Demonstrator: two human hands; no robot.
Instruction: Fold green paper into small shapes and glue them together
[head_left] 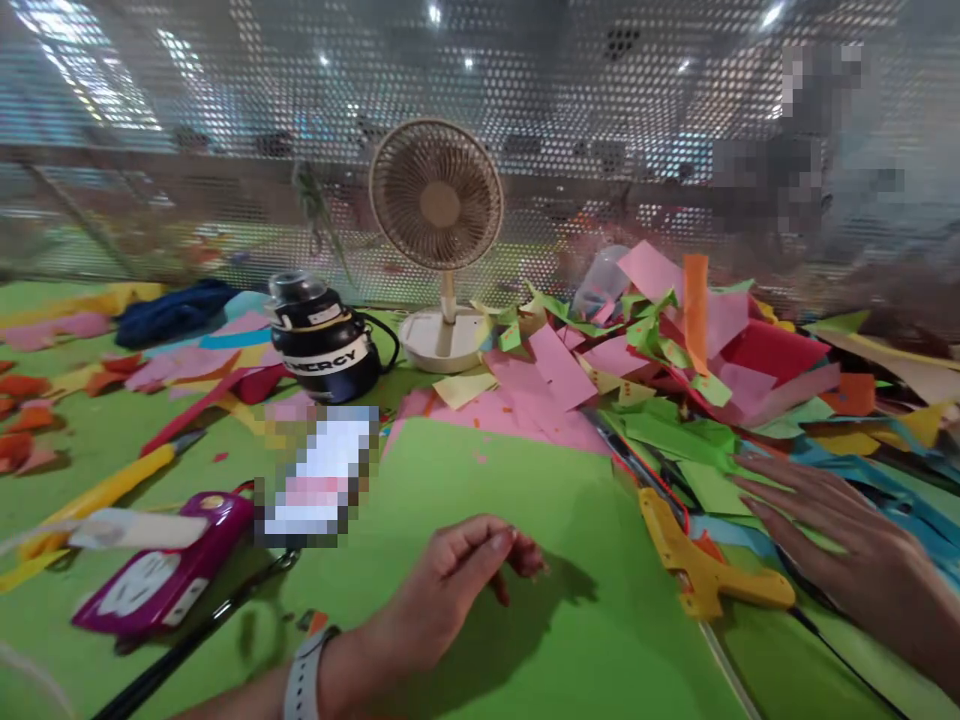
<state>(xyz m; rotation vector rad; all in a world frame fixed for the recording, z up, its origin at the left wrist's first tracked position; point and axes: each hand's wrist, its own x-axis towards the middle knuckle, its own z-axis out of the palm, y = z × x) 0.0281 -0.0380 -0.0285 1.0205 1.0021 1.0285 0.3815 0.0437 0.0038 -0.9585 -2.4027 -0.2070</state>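
My left hand, with a pale watch band on its wrist, is over a large green paper sheet. Its fingers curl in and the thumb presses against the index finger; whether anything small is between them is hidden. On the right, my right hand stretches its fingers flat over green paper scraps at the pile's edge. Just left of it lies a yellow hot glue gun with a glue stick out of its back end and its nozzle side by dark-bladed scissors or a similar tool, partly covered.
A heap of coloured paper fills the right back. A white fan stands at the back beside a black bottle. At left lie a blurred phone, a purple power bank-like device and a yellow pen-shaped tool. A perforated metal screen rises behind.
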